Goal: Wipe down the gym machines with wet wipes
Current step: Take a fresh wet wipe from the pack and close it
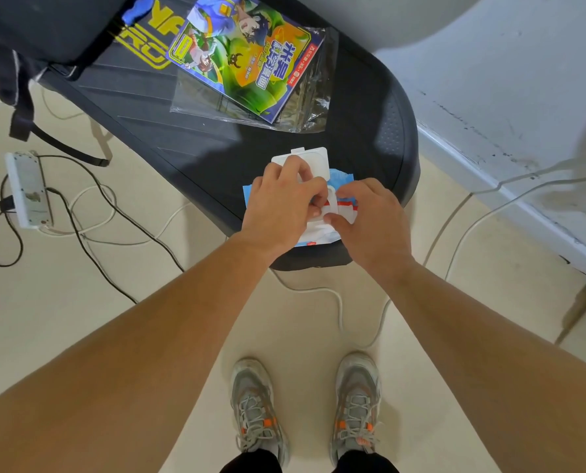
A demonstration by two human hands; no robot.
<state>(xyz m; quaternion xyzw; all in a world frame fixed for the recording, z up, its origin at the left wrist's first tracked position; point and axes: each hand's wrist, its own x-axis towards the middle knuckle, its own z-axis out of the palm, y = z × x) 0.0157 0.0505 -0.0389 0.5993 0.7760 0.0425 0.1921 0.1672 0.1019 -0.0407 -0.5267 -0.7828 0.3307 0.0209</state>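
Head view: a wipes pack (313, 235), blue and white, lies on the near end of a black machine (182, 138), close to its rounded edge. The white lid (317, 158) is flipped open and points away from the person.

The left hand (281, 203) rests on top of the pack, its fingers (313, 203) curled down at the round opening. Whether they pinch a wipe cannot be told, since the hand hides the spot. The right hand (370, 216) holds the pack from the other side, with thumb and fingers pinching the white frame around the opening. The two hands nearly touch over the pack.

Farther along the machine lies a comic (247, 52), half out of a clear sleeve (305, 107). A black bag (45, 25) sits at the far left end, its straps hanging over the side toward the floor (148, 268).

On the floor to the left is a white power strip (28, 189) with black and white cables (90, 213) looping around it. More white cable runs under the machine's near end and off to the right along a scuffed wall (489, 97).

At the bottom stand the person's two grey shoes (257, 407) with orange marks, toes toward the machine.
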